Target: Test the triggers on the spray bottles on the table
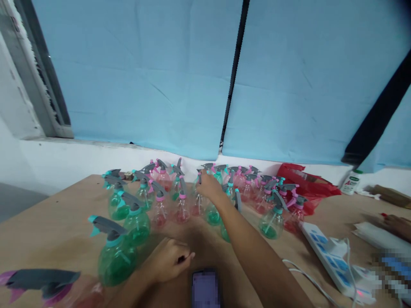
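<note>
My right hand reaches to the middle of a group of spray bottles, its fingers closed around the grey head of a spray bottle with pink liquid low in it. The hand hides most of that head. Nearer to me, my left hand hovers low over the table with its fingers curled in; nothing shows in it. Left of it stand a green-filled spray bottle with a turquoise collar and a second green one. A pink-collared spray bottle stands beside the held one.
Several more pink and green bottles spread across the wooden table. A phone lies in front of me. To the right are a power strip with cables, a red plastic bag, a white bottle and another person's hand.
</note>
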Demonstrator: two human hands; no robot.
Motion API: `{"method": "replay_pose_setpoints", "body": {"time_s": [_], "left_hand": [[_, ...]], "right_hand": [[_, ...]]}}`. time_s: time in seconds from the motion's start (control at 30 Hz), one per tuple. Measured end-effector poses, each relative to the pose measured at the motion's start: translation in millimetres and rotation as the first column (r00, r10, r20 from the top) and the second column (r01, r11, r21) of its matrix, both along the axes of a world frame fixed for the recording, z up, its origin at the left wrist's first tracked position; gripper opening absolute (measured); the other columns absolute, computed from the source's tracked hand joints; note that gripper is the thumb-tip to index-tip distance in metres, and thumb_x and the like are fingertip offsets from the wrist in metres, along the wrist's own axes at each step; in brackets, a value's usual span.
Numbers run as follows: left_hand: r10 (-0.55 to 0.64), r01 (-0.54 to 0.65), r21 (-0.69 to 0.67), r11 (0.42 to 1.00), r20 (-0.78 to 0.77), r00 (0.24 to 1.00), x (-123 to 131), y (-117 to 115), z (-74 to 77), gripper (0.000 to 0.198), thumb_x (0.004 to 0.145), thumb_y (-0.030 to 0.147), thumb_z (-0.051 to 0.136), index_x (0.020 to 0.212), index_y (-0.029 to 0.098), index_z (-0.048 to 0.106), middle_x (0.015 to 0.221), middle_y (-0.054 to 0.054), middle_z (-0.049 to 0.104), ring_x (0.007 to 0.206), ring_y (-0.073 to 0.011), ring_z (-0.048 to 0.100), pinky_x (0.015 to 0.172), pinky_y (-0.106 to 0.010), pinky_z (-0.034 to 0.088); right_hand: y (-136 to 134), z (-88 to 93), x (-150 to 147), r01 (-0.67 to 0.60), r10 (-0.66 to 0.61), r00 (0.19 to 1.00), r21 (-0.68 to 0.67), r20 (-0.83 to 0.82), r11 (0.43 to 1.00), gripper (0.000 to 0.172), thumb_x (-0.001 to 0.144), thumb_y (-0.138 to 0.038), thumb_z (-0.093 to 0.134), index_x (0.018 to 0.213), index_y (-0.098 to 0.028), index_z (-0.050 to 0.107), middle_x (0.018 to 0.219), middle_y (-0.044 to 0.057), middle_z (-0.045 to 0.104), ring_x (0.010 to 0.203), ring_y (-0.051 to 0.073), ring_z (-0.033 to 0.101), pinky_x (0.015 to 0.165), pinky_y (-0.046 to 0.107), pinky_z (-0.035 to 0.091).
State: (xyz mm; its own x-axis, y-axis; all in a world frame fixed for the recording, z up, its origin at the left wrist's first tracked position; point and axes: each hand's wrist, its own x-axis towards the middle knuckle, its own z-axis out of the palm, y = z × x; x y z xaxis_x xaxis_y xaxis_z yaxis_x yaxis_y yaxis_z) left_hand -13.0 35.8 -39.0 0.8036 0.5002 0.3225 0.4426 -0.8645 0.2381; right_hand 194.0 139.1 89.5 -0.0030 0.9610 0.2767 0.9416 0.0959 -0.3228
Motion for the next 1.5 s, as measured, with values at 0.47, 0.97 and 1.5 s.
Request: {"method": "replay_pose_setpoints", "body": {"time_s": [0.47,0.97,1.5], "left_hand": [[0.009,-0.009,0.032,0.999,0.009,1.000,-1.7,1.6,-1.7,0.044,0.106,0.028,0.046,0.064,0.017,0.042,0.058,0.003,0.054,0.055,-0.0102,0.048,0.057,-0.030,0.022],[0.016,-0.016,0.016,1.000,0.018,1.000,-1.7,1.5,-3.5,0.044,0.105,0.028,0.047,0.063,0.018,0.041,0.056,0.003,0.052,0.053,-0.0099,0.047,0.056,-0.029,0.021],[0.027,-0.027,0.039,0.999,0.008,1.000,-1.1,2.0,-5.4,0.043,0.104,0.026,0.048,0.062,0.018,0.041,0.056,0.003,0.052,0.054,-0.0102,0.047,0.056,-0.030,0.021]], "right_hand": [[-50.4,53.3,50.5,0.021,-0.063,0.983,0.235,0.173,0.972,0.041,0.103,-0.039,0.047,0.138,-0.022,0.058,0.115,0.013,0.076,0.107,0.032,0.071,0.087,0.039,0.050],[-67.6,28.6,60.6,-0.249,0.228,0.919,0.026,0.322,0.968,0.025,0.103,-0.026,0.047,0.101,-0.016,0.071,0.095,0.011,0.076,0.090,0.025,0.069,0.078,0.032,0.038],[-89.1,-31.1,47.3,-0.598,0.632,0.773,0.392,0.054,0.698,0.029,0.086,0.002,0.045,0.097,-0.021,0.057,0.103,0.005,0.058,0.098,0.021,0.056,0.089,0.034,0.042]]}}
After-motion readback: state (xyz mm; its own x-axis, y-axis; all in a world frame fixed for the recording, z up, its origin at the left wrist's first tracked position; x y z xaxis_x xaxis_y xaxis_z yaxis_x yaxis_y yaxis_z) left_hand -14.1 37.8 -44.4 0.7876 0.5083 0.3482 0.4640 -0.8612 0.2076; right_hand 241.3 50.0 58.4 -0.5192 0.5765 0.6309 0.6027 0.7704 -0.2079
